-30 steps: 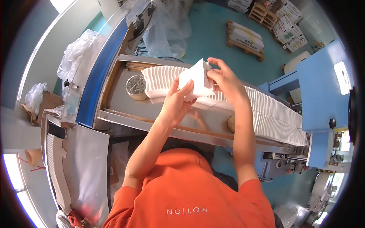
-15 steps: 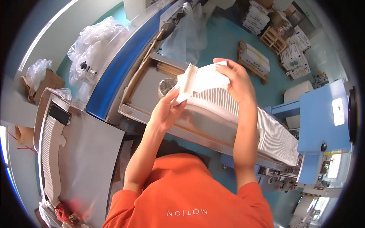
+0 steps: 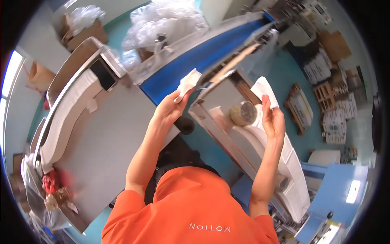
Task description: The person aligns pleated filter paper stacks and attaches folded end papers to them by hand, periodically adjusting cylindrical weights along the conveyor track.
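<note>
My left hand (image 3: 172,107) pinches a small bundle of white folded paper towels (image 3: 188,84) between thumb and fingers, in front of the blue conveyor belt. My right hand (image 3: 274,122) is raised over the far side of a metal-edged tray (image 3: 221,132), with another white folded paper piece (image 3: 266,90) at its fingertips; its grip is partly hidden. Below that hand, a long row of white folded paper (image 3: 294,171) runs along the tray. A round, clear-wrapped weight (image 3: 243,113) stands by the row's upper end.
To the left, a grey table (image 3: 101,134) bears a curved row of folded paper (image 3: 67,118) and a black phone (image 3: 103,74). The blue belt (image 3: 203,57) lies ahead, with plastic bags (image 3: 166,24) behind. Boxes (image 3: 335,122) and a pallet (image 3: 298,107) stand at right.
My hands have moved apart, each now with white folded paper, where both held one bundle together before. My view has turned leftward, showing more of the grey table.
</note>
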{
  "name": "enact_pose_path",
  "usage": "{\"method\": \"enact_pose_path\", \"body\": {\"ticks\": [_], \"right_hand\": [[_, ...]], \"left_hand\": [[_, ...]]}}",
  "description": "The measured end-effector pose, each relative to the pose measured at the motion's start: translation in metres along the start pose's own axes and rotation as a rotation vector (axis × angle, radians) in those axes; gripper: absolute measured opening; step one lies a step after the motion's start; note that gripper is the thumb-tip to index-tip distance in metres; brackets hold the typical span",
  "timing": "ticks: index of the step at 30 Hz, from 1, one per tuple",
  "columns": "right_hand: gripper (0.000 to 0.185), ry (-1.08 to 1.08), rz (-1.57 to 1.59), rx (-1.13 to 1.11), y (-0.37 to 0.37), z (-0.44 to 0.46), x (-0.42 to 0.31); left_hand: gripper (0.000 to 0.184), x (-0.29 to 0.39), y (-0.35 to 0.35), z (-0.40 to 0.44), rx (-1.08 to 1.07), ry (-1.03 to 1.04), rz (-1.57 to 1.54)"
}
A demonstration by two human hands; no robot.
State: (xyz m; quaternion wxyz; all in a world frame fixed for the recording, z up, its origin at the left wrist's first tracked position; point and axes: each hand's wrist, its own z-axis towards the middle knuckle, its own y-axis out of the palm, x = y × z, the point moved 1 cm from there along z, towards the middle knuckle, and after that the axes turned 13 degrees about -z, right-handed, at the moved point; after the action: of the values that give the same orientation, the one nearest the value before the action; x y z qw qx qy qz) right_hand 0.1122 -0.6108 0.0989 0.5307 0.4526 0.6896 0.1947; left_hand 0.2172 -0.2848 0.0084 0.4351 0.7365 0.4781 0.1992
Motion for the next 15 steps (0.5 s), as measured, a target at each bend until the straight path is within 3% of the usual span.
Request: {"method": "enact_pose_path", "body": {"ticks": [1, 3, 5, 9, 11, 13, 14, 15], "right_hand": [[0.036, -0.07, -0.185, 0.053, 0.01, 0.004, 0.014], [0.041, -0.24, -0.572, 0.069, 0.033, -0.002, 0.047], [0.048, -0.357, -0.811, 0.029, 0.071, -0.013, 0.08], [0.057, -0.306, -1.04, -0.083, 0.101, -0.013, 0.122], [0.056, -0.309, -1.099, -0.12, 0.099, -0.005, 0.139], [0.056, -0.298, -1.04, -0.136, 0.103, -0.001, 0.155], [0.056, -0.289, -1.011, -0.144, 0.104, 0.0, 0.163], [0.056, -0.259, -0.968, -0.128, 0.106, 0.002, 0.172]], "left_hand": [[0.032, 0.014, -0.004, 0.004, 0.043, 0.006, 0.116], [0.029, 0.034, -0.011, 0.011, 0.092, 0.241, 0.398], [0.028, 0.075, -0.022, 0.028, -0.014, 0.322, 0.833], [0.041, 0.139, -0.054, 0.065, 0.128, 0.759, 1.47], [0.044, 0.144, -0.07, 0.078, 0.13, 0.905, 1.309], [0.047, 0.101, -0.045, 0.035, 0.254, 1.204, 1.348], [0.048, 0.084, -0.037, 0.013, 0.179, 1.143, 1.296], [0.054, 0.072, -0.053, 0.017, -0.013, 0.942, 0.998]]}}
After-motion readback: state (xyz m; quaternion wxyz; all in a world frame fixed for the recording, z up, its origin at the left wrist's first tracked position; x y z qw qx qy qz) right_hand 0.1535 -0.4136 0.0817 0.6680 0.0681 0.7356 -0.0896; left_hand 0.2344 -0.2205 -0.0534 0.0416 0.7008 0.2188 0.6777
